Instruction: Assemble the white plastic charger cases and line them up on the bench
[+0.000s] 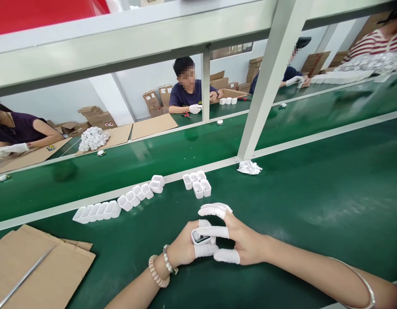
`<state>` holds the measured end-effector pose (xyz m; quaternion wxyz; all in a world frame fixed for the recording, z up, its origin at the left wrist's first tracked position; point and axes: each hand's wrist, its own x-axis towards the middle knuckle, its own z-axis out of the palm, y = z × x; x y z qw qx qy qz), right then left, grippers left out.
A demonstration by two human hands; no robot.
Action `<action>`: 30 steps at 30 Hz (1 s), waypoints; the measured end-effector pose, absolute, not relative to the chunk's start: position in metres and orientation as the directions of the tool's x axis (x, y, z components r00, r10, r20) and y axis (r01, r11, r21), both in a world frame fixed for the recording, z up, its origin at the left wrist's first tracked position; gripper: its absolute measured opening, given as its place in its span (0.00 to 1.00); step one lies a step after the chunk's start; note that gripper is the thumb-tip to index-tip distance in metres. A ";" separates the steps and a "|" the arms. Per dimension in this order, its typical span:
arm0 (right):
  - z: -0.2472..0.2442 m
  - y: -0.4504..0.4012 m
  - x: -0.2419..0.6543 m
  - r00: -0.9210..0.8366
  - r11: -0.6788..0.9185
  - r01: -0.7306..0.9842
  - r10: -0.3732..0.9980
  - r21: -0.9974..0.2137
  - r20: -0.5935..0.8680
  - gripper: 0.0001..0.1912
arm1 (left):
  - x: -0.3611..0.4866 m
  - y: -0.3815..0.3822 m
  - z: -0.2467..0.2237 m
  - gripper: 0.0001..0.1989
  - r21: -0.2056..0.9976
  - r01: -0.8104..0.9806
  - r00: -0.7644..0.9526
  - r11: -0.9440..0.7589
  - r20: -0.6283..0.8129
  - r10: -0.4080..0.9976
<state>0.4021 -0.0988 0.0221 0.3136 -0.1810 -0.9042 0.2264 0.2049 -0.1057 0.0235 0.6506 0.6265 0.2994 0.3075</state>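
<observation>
My left hand (pixel 189 244), in white finger cots, is closed around a small white plastic case (pixel 196 240) with its open side up. Something dark and greenish, like a circuit board, shows inside, partly hidden by fingers. My right hand (pixel 237 236), also in finger cots, reaches over the case from the right with its fingers spread. One of its fingers lies across the opening and the thumb is close to the left fingertips. Beyond my hands stands a cluster of white cases (pixel 198 184), and a row of similar cases (pixel 111 206) runs off to the left.
Brown cardboard sheets (pixel 34 274) lie at left under a metal strip (pixel 26 277). A white bundle (pixel 249 167) sits by the slanted post (pixel 266 86). Past the pale rail runs a green conveyor belt (pixel 166 148) with small parts. Several co-workers sit on its far side.
</observation>
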 end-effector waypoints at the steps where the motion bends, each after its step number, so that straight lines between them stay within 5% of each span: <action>1: 0.022 -0.099 0.402 -0.736 0.809 0.171 0.485 -0.563 0.472 0.22 | 0.205 -0.106 0.023 0.14 1.000 -0.026 0.632 0.017 0.003 0.775; 6: 0.025 -0.101 0.402 -0.746 0.694 0.156 0.549 -0.703 0.376 0.20 | 0.205 -0.106 0.021 0.13 0.999 -0.030 0.645 -0.026 0.039 0.763; 11: 0.024 -0.101 0.401 -0.758 0.688 0.200 0.560 -0.698 0.335 0.22 | 0.205 -0.105 0.021 0.13 0.999 -0.042 0.676 -0.003 0.031 0.736; 18: 0.020 -0.102 0.402 -0.715 0.797 0.217 0.522 -0.563 0.464 0.29 | 0.206 -0.103 0.027 0.14 0.992 -0.054 0.673 0.114 -0.048 0.738; 23: 0.020 -0.103 0.399 -0.578 0.731 0.280 0.646 -0.623 0.499 0.19 | 0.206 -0.106 0.027 0.13 0.997 0.017 0.688 0.080 -0.070 0.723; 30: 0.022 -0.105 0.394 -0.519 0.719 0.234 0.662 -0.655 0.541 0.19 | 0.208 -0.110 0.020 0.10 0.991 0.093 0.709 -0.097 0.003 0.705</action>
